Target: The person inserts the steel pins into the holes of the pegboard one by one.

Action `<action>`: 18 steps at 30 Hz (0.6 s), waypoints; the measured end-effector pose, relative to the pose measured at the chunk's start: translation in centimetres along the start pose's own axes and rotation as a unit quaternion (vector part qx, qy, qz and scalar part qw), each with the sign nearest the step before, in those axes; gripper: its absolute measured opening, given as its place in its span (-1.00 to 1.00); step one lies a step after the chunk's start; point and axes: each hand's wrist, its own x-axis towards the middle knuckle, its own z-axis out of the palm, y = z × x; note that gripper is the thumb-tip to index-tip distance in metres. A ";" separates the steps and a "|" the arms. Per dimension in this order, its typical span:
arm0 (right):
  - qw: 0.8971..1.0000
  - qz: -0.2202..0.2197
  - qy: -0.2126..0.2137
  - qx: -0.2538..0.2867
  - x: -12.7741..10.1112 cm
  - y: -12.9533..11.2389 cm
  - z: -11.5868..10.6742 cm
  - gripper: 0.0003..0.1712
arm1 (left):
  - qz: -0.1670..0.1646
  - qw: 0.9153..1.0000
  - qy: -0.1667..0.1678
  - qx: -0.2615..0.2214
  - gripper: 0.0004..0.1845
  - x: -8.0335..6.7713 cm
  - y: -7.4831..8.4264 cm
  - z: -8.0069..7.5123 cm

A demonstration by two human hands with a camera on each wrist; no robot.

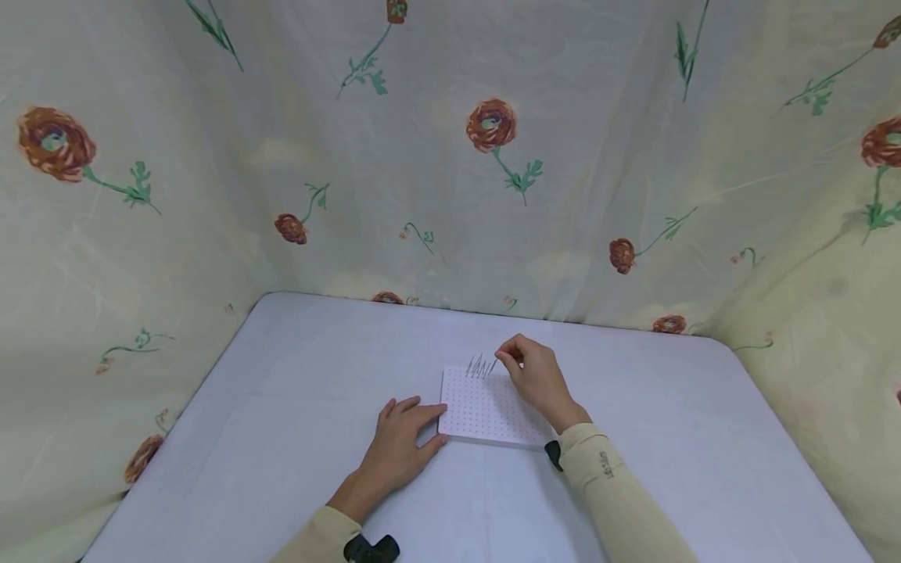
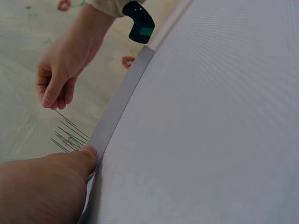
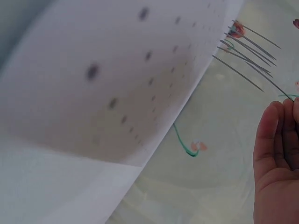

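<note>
A white dotted foam block lies flat on the pale table. Several thin metal needles stand stuck in its far edge, also seen as needles and needles in the wrist views. My right hand hovers over the block's far right corner and pinches one needle between thumb and fingertips, its tip at the block. My left hand lies flat on the table with straight fingers pressing the block's left side; its thumb touches the block's edge.
A cream floral cloth hangs close behind and around both sides of the table. The table's rounded far corners meet it. A black wrist strap shows on my right sleeve.
</note>
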 end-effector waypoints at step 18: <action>1.000 0.006 -0.018 -0.021 -0.3 0.0 1.1 -0.90 | 0.007 1.000 0.010 0.005 -0.50 0.0 -0.1 -0.1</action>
